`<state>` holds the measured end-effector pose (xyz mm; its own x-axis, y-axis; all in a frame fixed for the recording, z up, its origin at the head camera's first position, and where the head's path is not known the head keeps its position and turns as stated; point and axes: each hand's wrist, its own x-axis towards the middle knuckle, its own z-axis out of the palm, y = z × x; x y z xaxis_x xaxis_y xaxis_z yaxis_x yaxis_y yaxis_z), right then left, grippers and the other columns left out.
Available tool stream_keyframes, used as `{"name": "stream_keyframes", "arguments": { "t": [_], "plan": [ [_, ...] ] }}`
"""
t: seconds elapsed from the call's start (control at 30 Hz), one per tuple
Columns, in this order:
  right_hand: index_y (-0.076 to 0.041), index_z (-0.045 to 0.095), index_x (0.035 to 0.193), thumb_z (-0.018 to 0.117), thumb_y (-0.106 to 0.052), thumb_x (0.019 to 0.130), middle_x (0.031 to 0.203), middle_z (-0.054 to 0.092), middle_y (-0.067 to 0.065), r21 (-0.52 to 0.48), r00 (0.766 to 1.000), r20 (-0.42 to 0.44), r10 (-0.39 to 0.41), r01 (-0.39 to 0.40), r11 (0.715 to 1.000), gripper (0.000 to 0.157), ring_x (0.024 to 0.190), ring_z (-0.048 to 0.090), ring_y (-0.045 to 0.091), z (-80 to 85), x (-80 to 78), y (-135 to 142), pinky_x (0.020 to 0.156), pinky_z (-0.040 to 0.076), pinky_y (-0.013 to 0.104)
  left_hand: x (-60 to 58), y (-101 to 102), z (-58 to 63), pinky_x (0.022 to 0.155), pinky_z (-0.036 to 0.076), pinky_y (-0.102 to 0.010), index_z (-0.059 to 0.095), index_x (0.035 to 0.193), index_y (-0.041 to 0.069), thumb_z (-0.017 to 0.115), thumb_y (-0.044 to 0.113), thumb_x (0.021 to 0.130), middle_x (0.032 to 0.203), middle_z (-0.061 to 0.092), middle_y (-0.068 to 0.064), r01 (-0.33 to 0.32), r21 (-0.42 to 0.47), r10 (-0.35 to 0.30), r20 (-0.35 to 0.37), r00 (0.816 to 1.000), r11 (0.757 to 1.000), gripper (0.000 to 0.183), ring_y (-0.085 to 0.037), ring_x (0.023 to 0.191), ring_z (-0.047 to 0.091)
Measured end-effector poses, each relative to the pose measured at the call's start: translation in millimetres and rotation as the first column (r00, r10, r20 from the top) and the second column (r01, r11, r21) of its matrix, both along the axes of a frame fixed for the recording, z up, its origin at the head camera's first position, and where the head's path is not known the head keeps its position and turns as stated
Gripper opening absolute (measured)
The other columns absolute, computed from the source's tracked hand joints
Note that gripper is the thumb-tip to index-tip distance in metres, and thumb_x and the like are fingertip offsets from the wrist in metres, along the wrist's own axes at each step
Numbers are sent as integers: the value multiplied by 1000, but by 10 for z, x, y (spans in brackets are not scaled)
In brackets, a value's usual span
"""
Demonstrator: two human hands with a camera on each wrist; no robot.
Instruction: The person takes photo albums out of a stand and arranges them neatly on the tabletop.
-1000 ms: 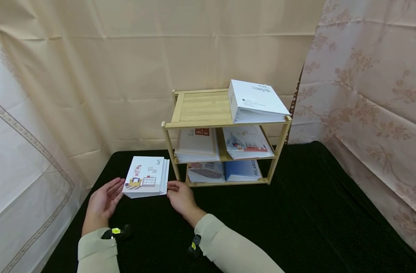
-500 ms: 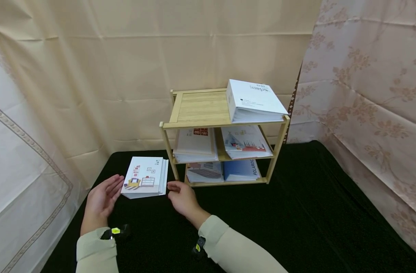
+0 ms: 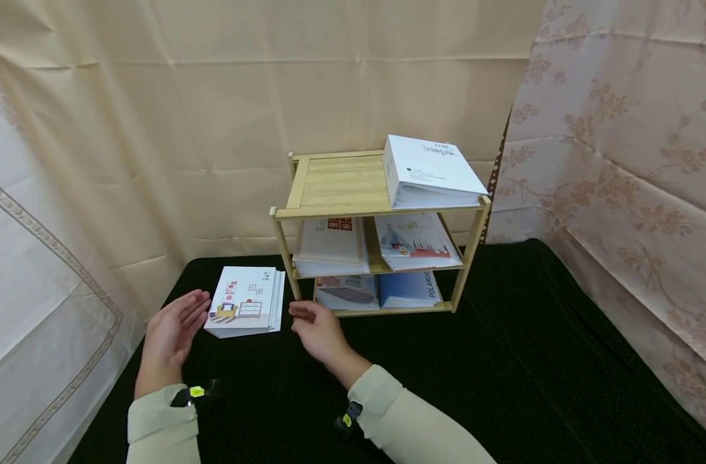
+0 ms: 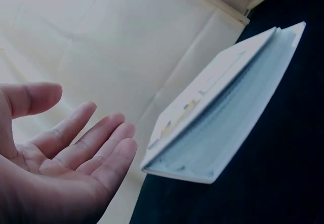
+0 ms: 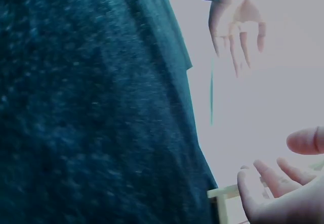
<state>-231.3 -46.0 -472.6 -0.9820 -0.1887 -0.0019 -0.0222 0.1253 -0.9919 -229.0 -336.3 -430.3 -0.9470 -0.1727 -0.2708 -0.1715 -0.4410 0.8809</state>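
Observation:
A white photo album (image 3: 245,301) with a printed furniture drawing on its cover lies flat on the dark cloth. Along its left side stands my left hand (image 3: 172,328), palm turned toward the album, holding nothing. The left wrist view shows that hand (image 4: 76,158) with straight, relaxed fingers, a small gap from the album (image 4: 217,117). My right hand (image 3: 324,335) hovers right of the album, apart from it, in front of the shelf's left leg. In the right wrist view its fingers (image 5: 253,183) are loosely bent around nothing.
A wooden shelf (image 3: 344,183) stands behind, with a white binder (image 3: 434,167) lying on its top right. Several albums lie on the lower tiers, among them a blue one (image 3: 408,290). A beige curtain (image 3: 214,129) hangs close behind the dark-covered table (image 3: 538,361).
My right hand has moved off the album's right edge, a little to the right. The left hand has drawn slightly left and stays beside the album, which lies where it was.

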Motion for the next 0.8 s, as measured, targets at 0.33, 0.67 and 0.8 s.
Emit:
{"name": "stream_keyframes", "arguments": {
  "t": [0.33,0.67,0.8],
  "plan": [
    [-19,68,131,65,-6,95,128,71,1,21,995,-69,75,-74,997,39,119,66,19,268,76,118,100,58,37,71,98,150,98,58,-26,69,128,16,64,23,104,124,75,2,33,34,-28,-130,991,999,25,-12,118,70],
    [-24,66,131,66,-10,95,130,68,-4,55,982,-133,134,-128,990,39,120,65,14,507,237,253,106,54,41,135,268,334,99,58,-28,68,130,9,67,19,102,125,75,-1,44,6,-41,-234,971,999,30,-13,118,71],
    [-23,65,133,67,-12,96,133,67,-3,72,970,-179,162,-152,986,39,124,63,17,614,297,323,108,53,40,167,339,409,99,58,-29,65,134,5,68,19,101,126,75,-2,33,-4,-33,-261,965,999,36,-15,121,69]
  ]
}}
